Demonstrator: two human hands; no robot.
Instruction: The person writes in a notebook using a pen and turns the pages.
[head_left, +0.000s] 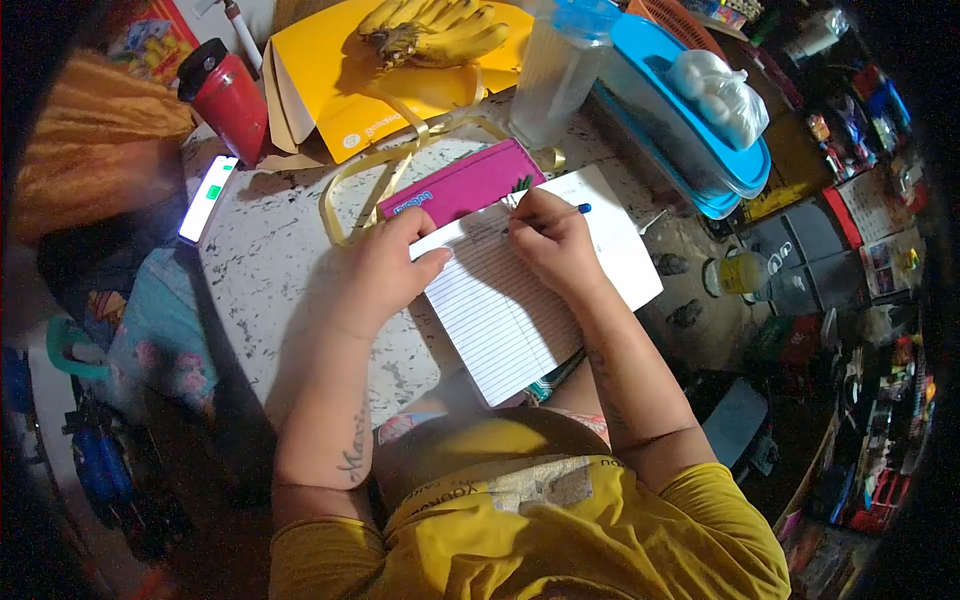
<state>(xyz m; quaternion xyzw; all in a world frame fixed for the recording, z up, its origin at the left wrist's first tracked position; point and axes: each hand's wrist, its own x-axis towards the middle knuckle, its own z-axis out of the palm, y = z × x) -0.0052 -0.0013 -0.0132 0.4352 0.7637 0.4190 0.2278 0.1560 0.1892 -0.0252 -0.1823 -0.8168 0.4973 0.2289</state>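
Observation:
A lined notebook (500,320) lies open before me at a slant, its lower end past the table edge. My right hand (550,240) grips a pen (584,209) with a blue end, held over the upper part of the lined page; my fingers hide the tip. Some writing shows near the top, too small to read. My left hand (390,265) rests at the notebook's left edge, thumb on the page and apart from the forefinger, which reaches the pink case (460,180). That case lies just beyond the notebook.
Gold ribbon (335,205) loops across the marbled table (260,300). Bananas (440,35) lie on a yellow envelope (320,90). A red tumbler (228,100) and a lit phone (208,200) are left; a clear pitcher (560,80) and blue-lidded container (640,60) under a white bag (720,95) stand right.

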